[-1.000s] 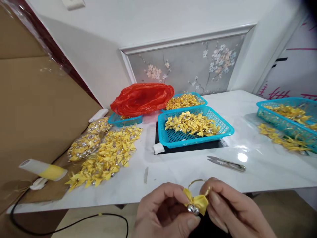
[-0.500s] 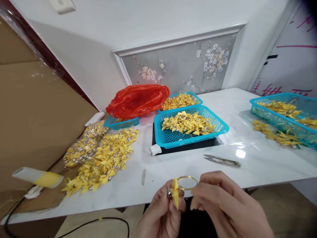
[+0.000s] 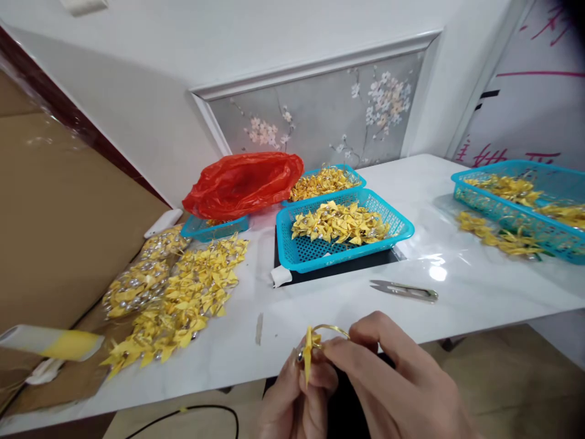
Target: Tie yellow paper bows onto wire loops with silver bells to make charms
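Between the fingertips of my left hand [image 3: 297, 390] is a yellow ribbon flower [image 3: 308, 356] with a silvery bead on its left side. A gold-coloured loop of thin ribbon [image 3: 333, 327] rises from the flower's back and curves toward the right. My right hand [image 3: 388, 372] is closed, its thumb and index finger pinching that ribbon close behind the flower. The exact grip of the right fingertips is partly hidden. Both hands are just off the table's front edge. Thread snips [image 3: 404, 291] lie on the white table beyond my right hand.
A blue basket [image 3: 297, 266] of yellow flowers stands mid-table, another basket [image 3: 516, 210] at right. Flowers [image 3: 196, 286] lie heaped at left beside a cardboard box [image 3: 59, 201]. A red plastic bag [image 3: 242, 183] sits behind. A yellow-and-white roll [image 3: 55, 342] lies front left.
My right hand has moved left, close to the flower, and the ribbon loop looks narrower and lower. My left hand still holds the flower. The whole view has shifted slightly.
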Available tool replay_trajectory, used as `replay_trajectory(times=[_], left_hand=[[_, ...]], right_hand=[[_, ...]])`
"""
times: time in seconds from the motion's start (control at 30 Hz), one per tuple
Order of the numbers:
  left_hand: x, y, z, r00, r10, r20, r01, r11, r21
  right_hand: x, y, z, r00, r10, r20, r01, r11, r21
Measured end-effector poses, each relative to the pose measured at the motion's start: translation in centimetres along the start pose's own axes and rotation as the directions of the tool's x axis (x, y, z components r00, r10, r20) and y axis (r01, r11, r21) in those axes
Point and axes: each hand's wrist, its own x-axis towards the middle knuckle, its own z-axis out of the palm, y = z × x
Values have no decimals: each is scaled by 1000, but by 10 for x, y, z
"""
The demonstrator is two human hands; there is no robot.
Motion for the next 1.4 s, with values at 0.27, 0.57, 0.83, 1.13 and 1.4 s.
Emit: replay_trajectory(times=[0.27, 0.57, 0.83, 1.13, 1.4], left_hand=[[-1, -7, 19, 989, 54, 139, -65, 995, 75], [0, -6, 15, 976, 46, 213, -75, 989, 128], [2, -6, 16, 976, 36, 217, -65, 989, 131], [0, -8, 22, 983, 78, 164, -113, 970, 216], [1, -14, 25, 898, 433, 72, -397, 731, 556]], right_hand=[[-3, 2, 5, 998, -55, -41, 56, 998, 32], [-3, 0, 3, 999, -40, -25, 41, 998, 50], [-3, -2, 2, 998, -54, -28, 54, 999, 1], [-2, 0, 3, 995, -91, -36, 90, 995, -34], [-2, -1, -7, 996, -92, 10, 92, 988, -124]])
